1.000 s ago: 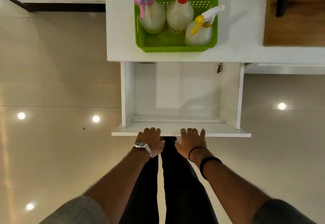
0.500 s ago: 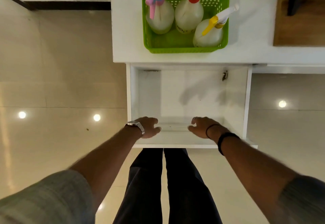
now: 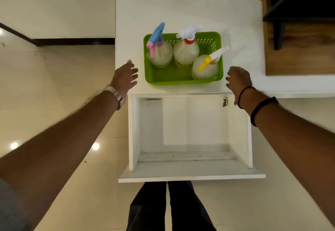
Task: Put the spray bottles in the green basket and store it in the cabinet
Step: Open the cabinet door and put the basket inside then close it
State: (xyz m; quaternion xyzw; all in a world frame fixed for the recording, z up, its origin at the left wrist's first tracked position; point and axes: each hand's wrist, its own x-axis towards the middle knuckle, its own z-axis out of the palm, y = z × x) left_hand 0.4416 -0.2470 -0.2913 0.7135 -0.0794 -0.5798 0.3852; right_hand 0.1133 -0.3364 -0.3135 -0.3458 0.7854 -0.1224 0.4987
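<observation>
1. The green basket (image 3: 183, 78) sits on the white desk (image 3: 241, 22), close to its near edge and directly above the pulled-out drawer (image 3: 188, 169) of the cabinet.
2. Three spray bottles stand upright inside the basket: the blue-and-pink sprayer bottle (image 3: 160, 54) at the back left, the white-and-red sprayer bottle (image 3: 185, 52) beside it at the back middle, and the yellow-and-white sprayer bottle (image 3: 205, 68) at the front right.
3. The two back bottles stand just beside each other; whether they touch cannot be told.
4. The left hand (image 3: 125, 79) hovers just beside the basket's left wall, fingers spread and loose, holding nothing and not touching the basket.
5. A metal wristwatch (image 3: 116, 95) is on the left wrist.
6. The right hand (image 3: 238, 80) hovers just beside the basket's right wall, fingers spread apart, empty, with a gap between it and the basket.
7. A thin cord and a black band (image 3: 261, 109) circle the right wrist.
8. The drawer stands wide open with bare white inner walls and floor.
9. A wooden surface (image 3: 297, 56) with a dark frame on it lies at the desk's right end.
10. The person's dark trousers (image 3: 170, 207) show below the drawer front, over a glossy tiled floor (image 3: 54, 85).
</observation>
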